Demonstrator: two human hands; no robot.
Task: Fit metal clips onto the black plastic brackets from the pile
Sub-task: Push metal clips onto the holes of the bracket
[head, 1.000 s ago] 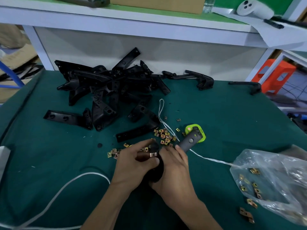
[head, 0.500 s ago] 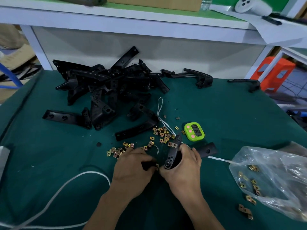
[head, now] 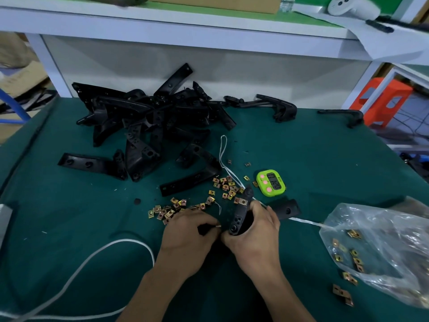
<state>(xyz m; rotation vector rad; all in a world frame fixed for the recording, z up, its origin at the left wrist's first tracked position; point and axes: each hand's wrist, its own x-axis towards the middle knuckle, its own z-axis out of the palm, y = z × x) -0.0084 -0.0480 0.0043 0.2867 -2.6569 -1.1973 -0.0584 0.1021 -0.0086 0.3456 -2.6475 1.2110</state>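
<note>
Fingers [head: 210,225] of the left hand [head: 189,233] are curled tight on a black end, seemingly of the bracket [head: 240,213]. It's gripped mid-body by the right hand [head: 255,231], just below-left of the green timer [head: 270,182]. Since a second ago the bracket's been turned: the timer isn't covered anymore, and a clip [head: 243,202] can now be seen seated on the arm pointing up beside it. So one's probably fitted and another's being pressed on. Loose clips [head: 226,185] are scattered left of the timer, and the pile [head: 151,117] is left untouched well beyond it.
</note>
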